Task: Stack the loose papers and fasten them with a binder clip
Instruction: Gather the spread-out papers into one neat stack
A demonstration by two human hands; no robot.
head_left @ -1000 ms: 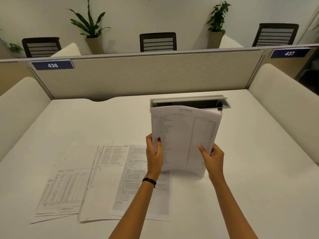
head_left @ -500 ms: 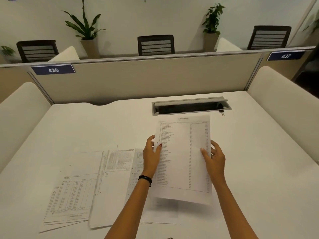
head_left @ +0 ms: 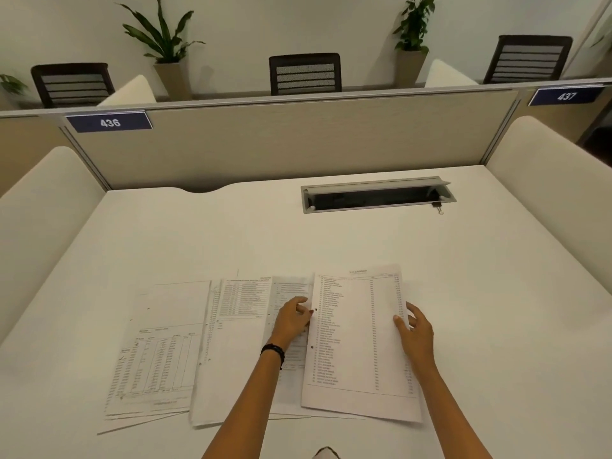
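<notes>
Paper like this is light, limp and slick sheet on sheet, so the printed stack (head_left: 359,339), flat or nearly so on the white surface (head_left: 198,233) well nearer the person than the cable tray (head_left: 377,195), is best taken at its two long edges. It is held just there: the left hand (head_left: 293,318) pinches the punched left edge and the right hand (head_left: 414,329) grips the right edge, thumb on top. More loose papers (head_left: 185,346) overlap in a fan, nearer than the tray and to its left. The binder clip (head_left: 438,207), small, stiff and probably strongly sprung, sits at the tray's near right corner, well apart from the stack. Beyond the tray stand a beige partition (head_left: 298,140), dark chairs (head_left: 305,74) and potted plants (head_left: 165,51).
</notes>
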